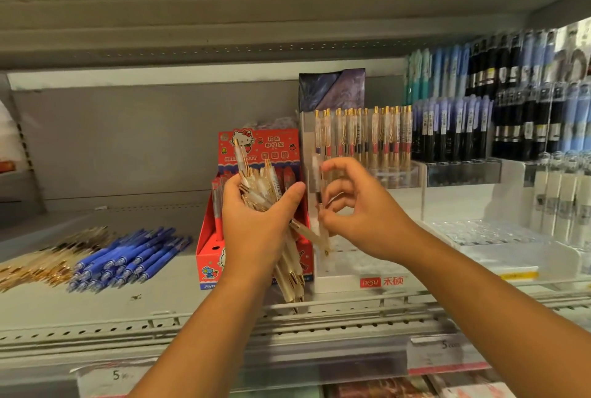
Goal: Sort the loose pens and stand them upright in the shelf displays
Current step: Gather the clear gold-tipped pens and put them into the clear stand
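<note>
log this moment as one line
phase: mid-sort | left hand: grips bundle of gold pens | right hand: pinches single pen upright over pen display | blue pens: loose on shelf

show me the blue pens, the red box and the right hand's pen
blue pens (128, 256): head view, middle of pile
red box (265, 144): head view, printed back card
pen (316, 176): head view, upper barrel, beside right hand (361, 208)

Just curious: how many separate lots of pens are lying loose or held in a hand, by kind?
Blue heap lying on the shelf: 1
Gold heap lying on the shelf: 1
Gold bunch in the left hand: 1
Single pen in the right hand: 1
Total: 4
</note>
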The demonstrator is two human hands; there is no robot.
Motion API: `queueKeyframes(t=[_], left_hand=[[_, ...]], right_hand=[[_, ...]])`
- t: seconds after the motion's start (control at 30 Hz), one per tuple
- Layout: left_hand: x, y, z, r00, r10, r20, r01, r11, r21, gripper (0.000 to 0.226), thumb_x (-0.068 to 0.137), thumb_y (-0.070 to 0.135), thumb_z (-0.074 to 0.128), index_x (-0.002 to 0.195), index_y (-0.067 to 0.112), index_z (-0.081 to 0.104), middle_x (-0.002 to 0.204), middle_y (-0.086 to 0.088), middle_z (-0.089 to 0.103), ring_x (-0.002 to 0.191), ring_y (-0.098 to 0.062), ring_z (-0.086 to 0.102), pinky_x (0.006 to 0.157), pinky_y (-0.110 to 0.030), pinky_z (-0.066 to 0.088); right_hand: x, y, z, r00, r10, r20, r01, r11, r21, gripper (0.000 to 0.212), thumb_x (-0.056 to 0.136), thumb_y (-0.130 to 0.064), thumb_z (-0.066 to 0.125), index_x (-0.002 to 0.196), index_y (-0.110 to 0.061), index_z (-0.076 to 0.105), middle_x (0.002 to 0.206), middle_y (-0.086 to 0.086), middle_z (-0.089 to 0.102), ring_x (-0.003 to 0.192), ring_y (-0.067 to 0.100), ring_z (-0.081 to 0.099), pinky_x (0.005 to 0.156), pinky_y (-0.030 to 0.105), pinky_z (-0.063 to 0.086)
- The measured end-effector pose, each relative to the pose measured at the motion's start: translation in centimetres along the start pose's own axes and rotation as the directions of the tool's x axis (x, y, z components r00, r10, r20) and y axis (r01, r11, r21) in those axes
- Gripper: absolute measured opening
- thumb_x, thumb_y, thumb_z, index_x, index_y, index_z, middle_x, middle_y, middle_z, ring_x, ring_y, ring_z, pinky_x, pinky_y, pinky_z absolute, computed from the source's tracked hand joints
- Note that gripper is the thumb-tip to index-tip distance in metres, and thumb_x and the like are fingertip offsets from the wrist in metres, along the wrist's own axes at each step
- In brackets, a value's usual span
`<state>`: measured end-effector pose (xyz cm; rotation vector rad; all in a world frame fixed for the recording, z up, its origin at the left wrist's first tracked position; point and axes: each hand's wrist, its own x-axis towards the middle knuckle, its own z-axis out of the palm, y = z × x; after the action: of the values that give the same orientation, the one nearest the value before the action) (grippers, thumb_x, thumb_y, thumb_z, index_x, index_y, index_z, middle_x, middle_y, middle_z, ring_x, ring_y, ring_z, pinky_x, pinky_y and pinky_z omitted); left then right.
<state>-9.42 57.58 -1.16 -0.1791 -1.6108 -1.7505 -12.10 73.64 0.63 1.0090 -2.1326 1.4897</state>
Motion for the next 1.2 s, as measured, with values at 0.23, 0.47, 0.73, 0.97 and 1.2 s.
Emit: queueKeyframes(t=[0.23,0.47,0.73,0.97,1.2], left_hand=[[0.3,-0.7,-0.1,0.999,0.002,-0.051,0.000,0.999,0.035,0.034,0.081,0.016,0.074,0.100,0.038,0.056,0.087,0.016,0.070,0.076,-0.004,0.070,0.061,-0.027,0.058],[0.3,-0.7,0.1,0.999,-0.017,-0.051,0.019,0.999,0.042,0.034,0.082,0.018,0.074,0.100,0.039,0.055,0.095,0.011,0.070,0.085,-0.008,0.071,0.077,-0.043,0.061],[0.3,-0.6,0.2,0.999,-0.012,-0.038,0.013,1.000,0.026,0.034,0.083,0.019,0.075,0.101,0.039,0.055,0.095,0.012,0.071,0.085,-0.005,0.071,0.081,-0.045,0.060],[0.3,-0.7,0.2,1.000,-0.013,-0.021,0.013,1.000,-0.007,0.031,0.084,0.020,0.076,0.096,0.039,0.055,0.089,0.020,0.070,0.079,0.000,0.069,0.077,-0.037,0.059],[0.1,-0.4,0.3,1.000,-0.015,-0.012,0.015,1.000,-0.006,0.030,0.084,0.020,0.075,0.094,0.038,0.054,0.085,0.023,0.069,0.076,0.001,0.068,0.076,-0.037,0.058]], right_hand=[[1.0,1.3,-1.7,0.982,0.042,-0.184,-0.051,0.998,-0.041,0.082,0.084,0.004,0.064,0.137,-0.049,0.033,0.095,0.007,0.057,0.074,0.039,0.062,0.066,0.055,0.058],[1.5,2.7,-1.8,0.943,0.007,-0.332,-0.066,0.984,-0.165,0.076,0.081,-0.006,0.070,0.128,-0.052,0.033,0.084,-0.001,0.062,0.075,0.008,0.064,0.070,0.038,0.060],[2.0,2.9,-1.0,0.962,-0.011,-0.271,-0.078,0.946,-0.315,0.073,0.084,-0.012,0.073,0.131,-0.046,0.030,0.080,-0.007,0.063,0.069,0.002,0.063,0.058,0.015,0.050],[1.8,3.5,-0.8,0.965,0.017,-0.260,-0.116,0.922,-0.370,0.049,0.091,-0.017,0.066,0.120,-0.042,0.035,0.075,-0.005,0.065,0.062,0.005,0.066,0.059,0.029,0.057],[1.8,4.0,-0.5,0.986,0.105,-0.133,-0.157,0.862,-0.482,0.037,0.092,-0.018,0.063,0.113,-0.038,0.039,0.071,-0.002,0.068,0.063,0.009,0.066,0.065,0.037,0.060]])
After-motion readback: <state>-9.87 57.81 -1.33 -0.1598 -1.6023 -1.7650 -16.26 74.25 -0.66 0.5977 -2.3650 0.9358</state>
